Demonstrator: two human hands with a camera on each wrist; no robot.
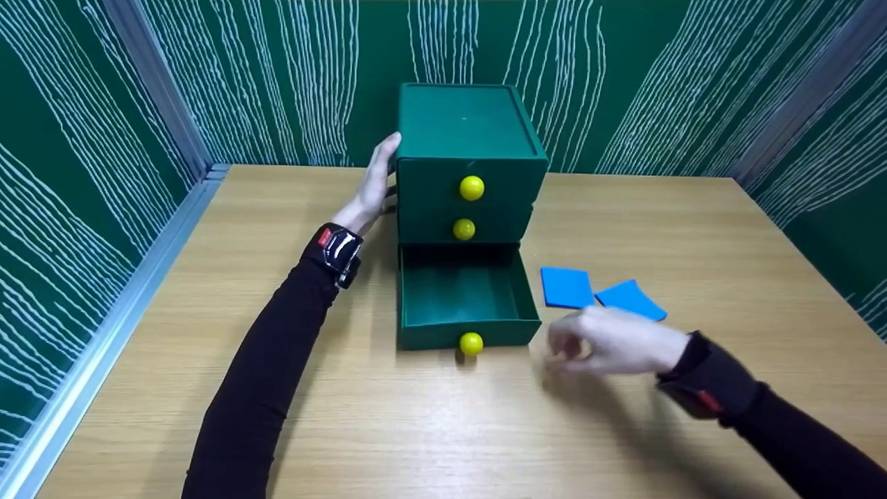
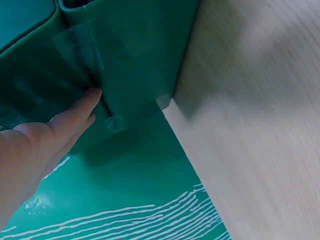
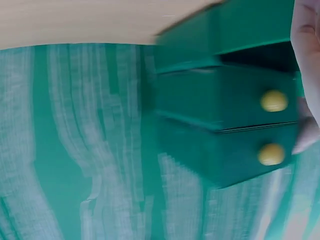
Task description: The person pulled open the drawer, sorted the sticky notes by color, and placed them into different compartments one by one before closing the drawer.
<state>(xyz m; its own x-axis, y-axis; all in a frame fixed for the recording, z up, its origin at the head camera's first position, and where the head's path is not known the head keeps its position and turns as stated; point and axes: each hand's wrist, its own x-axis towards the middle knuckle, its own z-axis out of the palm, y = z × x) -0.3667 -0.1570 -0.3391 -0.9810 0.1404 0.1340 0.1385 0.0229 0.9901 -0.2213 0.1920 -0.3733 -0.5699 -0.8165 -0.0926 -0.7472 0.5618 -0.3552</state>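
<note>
A green drawer cabinet with yellow round knobs stands at the table's middle. Its bottom drawer is pulled out and has nothing inside that I can see. Flat against the cabinet's left side rests my left hand, its fingers straight, as the left wrist view also shows. My right hand, blurred, hovers just right of the drawer's front corner with loosely bent fingers. No object shows in it. Behind that hand lie a blue square and a second blue flat piece, partly covered by the hand.
The wooden tabletop carries everything. Green panels with white wavy lines rise behind and on both sides, joined by grey metal posts.
</note>
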